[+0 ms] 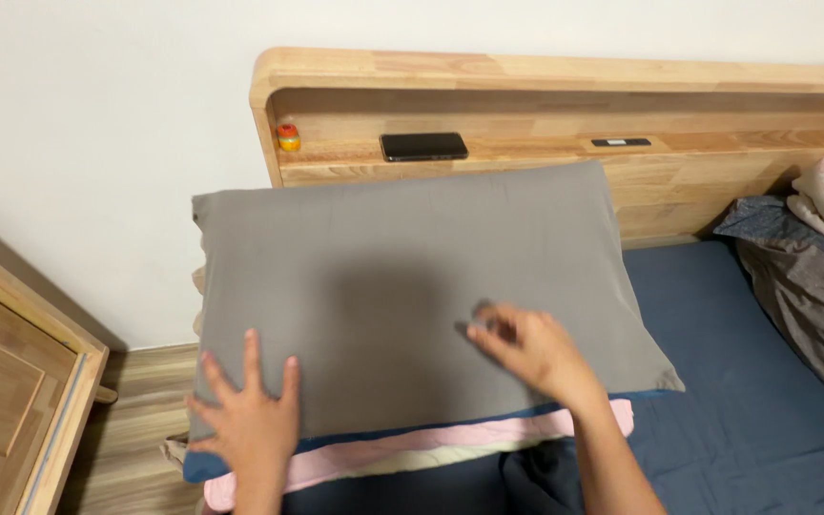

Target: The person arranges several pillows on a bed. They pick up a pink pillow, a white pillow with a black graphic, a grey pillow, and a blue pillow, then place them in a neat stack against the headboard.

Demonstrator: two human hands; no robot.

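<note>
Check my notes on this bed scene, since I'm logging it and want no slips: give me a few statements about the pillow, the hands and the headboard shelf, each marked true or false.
1. The left hand lies flat, fingers spread, on the grey pillow. True.
2. The right hand grips the dark phone. False: the phone lies on the headboard shelf; the hand is over the pillow, blurred.
3. The grey pillow rests on top of a pink layer. True.
4. The bed sheet is red. False: it is dark blue.
5. A small orange and yellow object sits at the shelf's left end. True.
</note>
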